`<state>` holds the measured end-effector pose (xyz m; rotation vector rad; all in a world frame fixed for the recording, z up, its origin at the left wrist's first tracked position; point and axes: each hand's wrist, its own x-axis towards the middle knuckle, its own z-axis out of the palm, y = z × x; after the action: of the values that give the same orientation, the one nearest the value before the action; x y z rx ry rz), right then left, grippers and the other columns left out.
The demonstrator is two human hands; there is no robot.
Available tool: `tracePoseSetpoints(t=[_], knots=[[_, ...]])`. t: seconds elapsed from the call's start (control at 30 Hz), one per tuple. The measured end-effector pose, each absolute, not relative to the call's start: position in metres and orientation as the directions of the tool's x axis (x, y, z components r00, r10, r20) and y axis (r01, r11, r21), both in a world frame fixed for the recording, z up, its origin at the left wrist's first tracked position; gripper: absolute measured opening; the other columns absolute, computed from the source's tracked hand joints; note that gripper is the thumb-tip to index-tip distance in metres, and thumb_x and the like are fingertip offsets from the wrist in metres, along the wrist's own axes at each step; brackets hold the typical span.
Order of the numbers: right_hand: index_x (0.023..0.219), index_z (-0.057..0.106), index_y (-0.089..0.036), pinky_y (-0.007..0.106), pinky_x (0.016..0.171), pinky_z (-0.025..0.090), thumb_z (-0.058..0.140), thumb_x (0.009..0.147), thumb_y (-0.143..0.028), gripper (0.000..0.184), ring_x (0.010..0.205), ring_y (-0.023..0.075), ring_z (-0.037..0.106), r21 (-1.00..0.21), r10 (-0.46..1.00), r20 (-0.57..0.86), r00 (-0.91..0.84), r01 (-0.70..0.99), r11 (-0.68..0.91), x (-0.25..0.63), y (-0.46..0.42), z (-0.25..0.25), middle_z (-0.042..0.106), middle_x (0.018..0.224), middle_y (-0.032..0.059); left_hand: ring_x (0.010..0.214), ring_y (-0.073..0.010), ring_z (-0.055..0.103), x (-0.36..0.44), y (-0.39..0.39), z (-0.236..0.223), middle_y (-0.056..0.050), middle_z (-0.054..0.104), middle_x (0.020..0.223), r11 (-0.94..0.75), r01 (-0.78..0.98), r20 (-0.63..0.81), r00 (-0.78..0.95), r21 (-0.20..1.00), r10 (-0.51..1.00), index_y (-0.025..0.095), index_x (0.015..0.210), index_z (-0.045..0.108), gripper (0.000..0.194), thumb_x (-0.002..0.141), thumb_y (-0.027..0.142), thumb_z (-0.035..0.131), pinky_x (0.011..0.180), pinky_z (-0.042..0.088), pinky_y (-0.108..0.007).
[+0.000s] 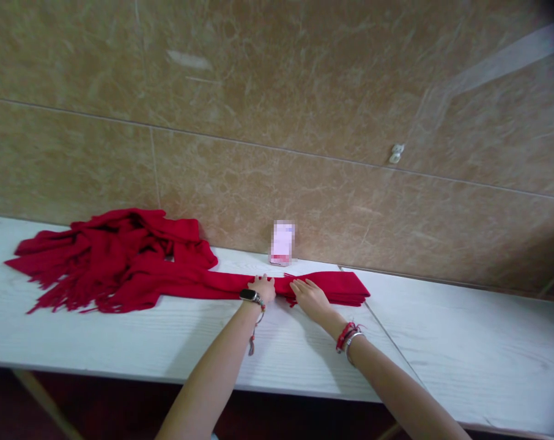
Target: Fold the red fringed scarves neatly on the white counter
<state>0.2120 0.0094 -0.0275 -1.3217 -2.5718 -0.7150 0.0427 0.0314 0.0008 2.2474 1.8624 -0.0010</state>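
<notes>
A long red scarf [222,283] stretches along the white tabletop, and its right end is folded into a flat, layered stack [341,286]. My left hand [262,289] is closed on the narrow stretch of scarf just left of this stack, its fingers bent over the fabric. Across the stack's left part lies my right hand [310,296], open and palm down, with its fingers extended to the left. Some fringe shows beneath and beside that hand. Toward the left, the rest of the red fabric [130,244] lies in a loose, crumpled heap with fringed ends.
A phone [282,243] with a blurred screen leans against the brown tiled wall [258,183] behind the scarf. A small white figure [396,153] is fixed to the wall at right. The white tabletop [121,348] has a seam at right and a front edge near my forearms.
</notes>
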Motion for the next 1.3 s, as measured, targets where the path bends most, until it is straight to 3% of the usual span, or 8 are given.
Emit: tracePoseSetpoints(t=[0.37,0.53,0.8,0.9,1.03,1.13,1.23,1.3], knots=[[0.104,0.056,-0.013,0.027,0.078,0.047,0.040,0.083,-0.007,0.028,0.093,0.0206,0.061,0.244,0.848,0.235,-0.476,0.873,0.422,0.158,0.008,-0.015,0.063,0.105,0.0143,0.126,-0.0412,0.025,0.024,0.044,-0.005,-0.015,0.028,0.142,-0.005,0.977,-0.147,0.037,0.214,0.988,0.023,0.129,0.043,0.056,0.074,0.019,0.048,0.080,0.041,-0.056],[0.112,0.051,-0.013,0.028,0.074,0.048,0.039,0.081,-0.004,0.034,0.094,0.0211,0.061,0.206,0.876,0.200,-0.438,0.893,0.400,0.164,0.010,-0.006,0.063,0.107,0.0150,0.129,-0.0389,0.018,0.024,0.036,-0.001,-0.013,0.023,0.144,-0.036,0.971,-0.130,0.068,0.237,0.989,0.022,0.129,0.043,0.049,0.081,0.016,0.040,0.091,0.029,-0.060],[0.117,0.052,-0.010,0.030,0.094,0.040,0.036,0.080,0.001,0.042,0.113,0.0192,0.050,0.170,0.806,0.236,-0.543,0.840,0.516,0.171,0.011,-0.027,0.055,0.121,0.0152,0.130,-0.0400,0.014,-0.024,0.024,0.002,-0.008,0.019,0.146,-0.084,0.965,-0.155,0.125,0.248,0.980,0.036,0.131,0.037,0.060,0.077,0.011,0.046,0.090,0.027,-0.063],[0.121,0.050,-0.006,0.032,0.099,0.036,0.035,0.078,0.003,0.046,0.117,0.0198,0.046,0.154,0.789,0.262,-0.555,0.832,0.534,0.175,0.010,-0.038,0.052,0.124,0.0170,0.129,-0.0392,0.019,-0.051,0.017,-0.001,-0.008,0.022,0.145,-0.119,0.976,-0.079,0.135,0.180,0.988,0.036,0.131,0.038,0.060,0.079,0.007,0.042,0.091,0.028,-0.061],[0.121,0.049,-0.005,0.035,0.100,0.035,0.035,0.076,0.005,0.048,0.119,0.0212,0.044,0.106,0.781,0.283,-0.557,0.827,0.552,0.177,0.012,-0.043,0.050,0.126,0.0184,0.115,-0.0297,0.045,-0.095,0.012,0.003,-0.013,0.048,0.128,-0.187,0.979,0.105,0.195,-0.084,0.975,0.027,0.122,0.050,0.048,0.083,0.004,0.034,0.089,0.035,-0.049],[0.120,0.051,-0.007,0.036,0.099,0.036,0.036,0.074,0.005,0.050,0.118,0.0218,0.045,0.086,0.776,0.299,-0.555,0.826,0.558,0.178,0.014,-0.045,0.050,0.125,0.0179,0.102,-0.0249,0.054,-0.132,0.011,0.012,-0.013,0.061,0.107,-0.243,0.942,0.161,0.284,-0.232,0.945,0.019,0.112,0.058,0.039,0.084,0.004,0.035,0.086,0.038,-0.043],[0.118,0.052,-0.007,0.035,0.097,0.038,0.037,0.073,0.005,0.049,0.114,0.0226,0.049,0.080,0.770,0.321,-0.551,0.826,0.558,0.179,0.015,-0.047,0.053,0.122,0.0179,0.107,-0.0247,0.051,-0.170,0.006,0.021,-0.011,0.059,0.114,-0.312,0.909,0.191,0.370,-0.277,0.909,0.019,0.115,0.055,0.038,0.080,0.009,0.049,0.090,0.036,-0.039],[0.117,0.054,-0.007,0.035,0.096,0.040,0.036,0.073,0.005,0.049,0.112,0.0227,0.050,0.067,0.763,0.348,-0.545,0.826,0.560,0.179,0.015,-0.048,0.055,0.120,0.0181,0.115,-0.0244,0.045,-0.192,0.002,0.026,-0.010,0.050,0.127,-0.397,0.893,0.133,0.429,-0.213,0.893,0.020,0.124,0.047,0.049,0.077,0.020,0.058,0.094,0.034,-0.035]])
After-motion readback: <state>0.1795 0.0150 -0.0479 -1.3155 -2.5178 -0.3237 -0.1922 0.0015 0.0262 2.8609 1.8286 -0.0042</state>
